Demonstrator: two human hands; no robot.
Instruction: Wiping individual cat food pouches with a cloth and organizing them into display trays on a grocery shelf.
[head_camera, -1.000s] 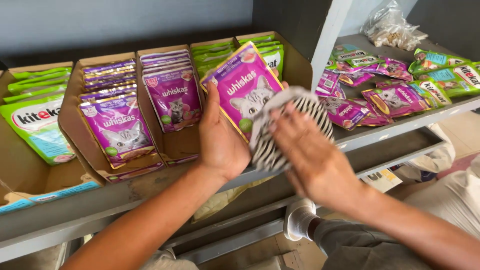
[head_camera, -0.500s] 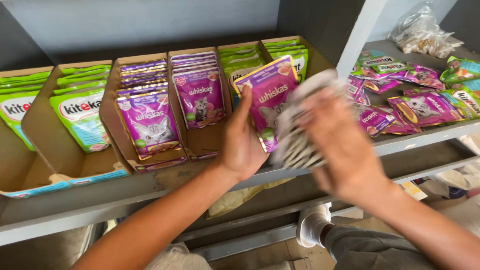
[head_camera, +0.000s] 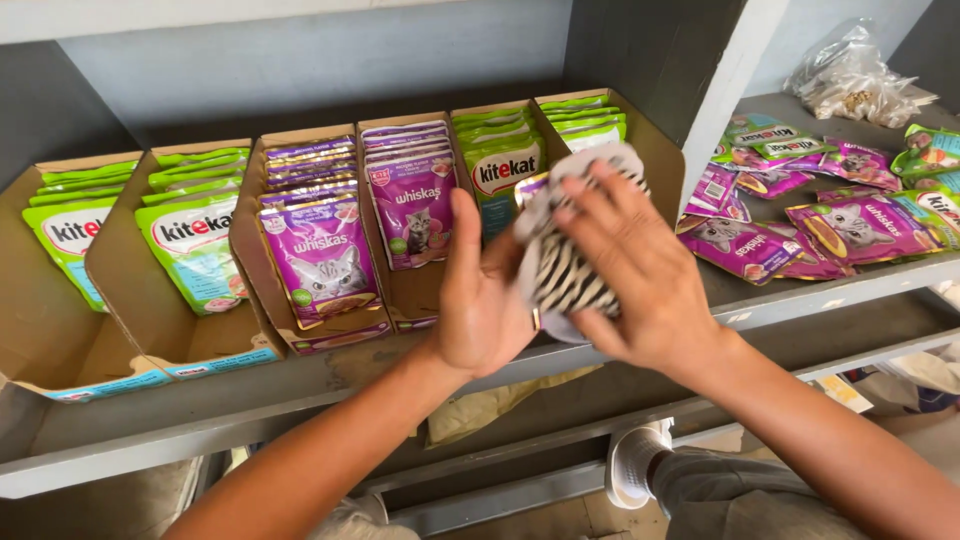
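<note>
There is one view, from a camera worn on the person's head. It looks forward and down at a grey metal shelf (head_camera: 250, 400) that crosses the frame from lower left to upper right. It sits close: both bare forearms enter from the bottom edge and fill the lower centre. Open brown cardboard display trays (head_camera: 190, 340) span the upper left and centre.

purple pouch (head_camera: 532, 186) mostly hidden behind striped cloth (head_camera: 565, 270), right forearm cut off by frame edge

Open cartons (head_camera: 300, 250) of pouches stand in a row on the shelf (head_camera: 250, 400), loose pouches (head_camera: 800, 220) lying right of them.
</note>
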